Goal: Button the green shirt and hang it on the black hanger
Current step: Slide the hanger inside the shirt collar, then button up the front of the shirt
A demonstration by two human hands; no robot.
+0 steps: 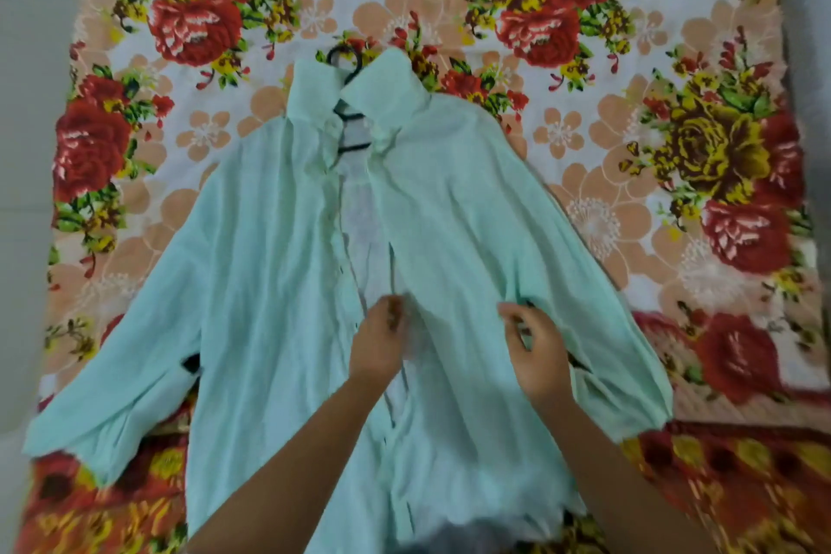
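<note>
The left hand [377, 342] sits at the middle of the frame, its fingertips closed in a pinch on the inner edge of the green shirt [270, 283], about halfway down the front opening. The right hand [537, 355] lies at 3 o'clock from it, fingers curled down onto the shirt's right-side panel. The blur hides whether they hold a fold or only rest there, so I cannot tell.

The shirt lies face-up and spread out on a floral bedsheet [629, 148], sleeves out toward 8 and 4 o'clock. Its long axis runs 12 to 6, with the collar [391, 85] at the 12 o'clock end and the hem toward the person. The front is unbuttoned: a gap widens from the left hand up toward 12 o'clock.

The black hanger [355, 145] is already inside the shoulders — its hook pokes out past the collar.

The button edge [338, 238] lies at 11 o'clock from the left hand and the opposite edge [390, 256] at 12 o'clock. The left hand is nearer both, so it would likely bring the two edges together while the right feeds its panel across toward 9 o'clock.
</note>
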